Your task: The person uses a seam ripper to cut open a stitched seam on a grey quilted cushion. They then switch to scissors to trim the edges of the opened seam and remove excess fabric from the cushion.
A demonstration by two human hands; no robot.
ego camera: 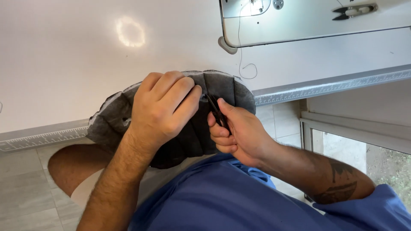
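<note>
A: What sits farthest left?

B: At nine o'clock, the pale ruled measuring strip (40, 137) runs along the front edge of the white glossy worktable (64, 64). A round lamp glare shows on the tabletop toward eleven o'clock.

A: And next, moving right?

B: The dark grey padded fabric piece with stitched ribs (195, 132) lies over the table's front edge near the centre, partly on the tabletop and partly hanging down toward the person's lap. The left hand (165, 107) rests on top of it, fingers curled and closed over the cloth, bunching it at the upper middle.

A: What does the other hand do?

B: The right hand (235, 132), just at three o'clock of the left one, is closed around small black thread snips (215, 112). Their blades point toward twelve o'clock and touch the fabric just beside the left fingertips. How far the blades stand apart cannot be told.

A: Anything farther right?

B: At one o'clock the white sewing machine base (308, 21) stands on the table, with a thin thread trailing from it. A second pair of snips with a white handle (355, 10) lies on it at two o'clock. Below, a blue shirt (222, 196) fills six o'clock, and the right forearm bears a dark tattoo at four o'clock.
</note>
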